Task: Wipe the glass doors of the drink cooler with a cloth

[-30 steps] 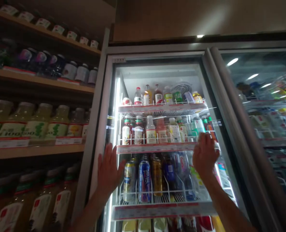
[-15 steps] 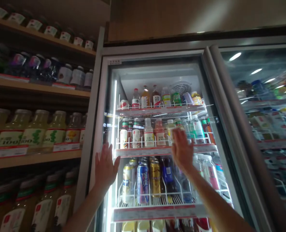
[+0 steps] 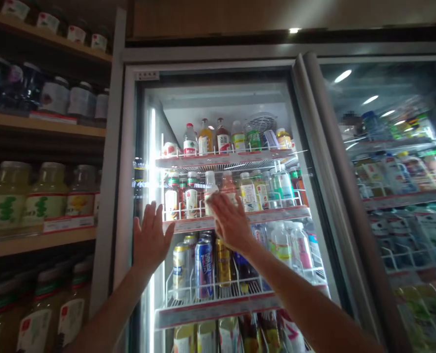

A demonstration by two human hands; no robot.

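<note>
My left hand (image 3: 149, 240) lies flat and open on the glass door (image 3: 144, 137) of a lit drinks fridge, near its left edge. My right hand (image 3: 229, 220) is also spread flat against the glass, in front of the second shelf (image 3: 276, 214) of bottles. Its fingers point up and to the left, with nothing visible in them. Behind the glass stand rows of bottles (image 3: 249, 193) and, one shelf lower, several cans (image 3: 204, 267).
A second fridge (image 3: 397, 186) with a reflective glass door stands to the right, with a metal post (image 3: 324, 162) between the two. To the left, wooden shelves (image 3: 41, 125) carry jars and large bottles (image 3: 46, 191) at several heights.
My right hand has slid leftward across the glass, from the door's right side to its middle. My left hand has stayed flat near the left edge. The view has shifted right.
</note>
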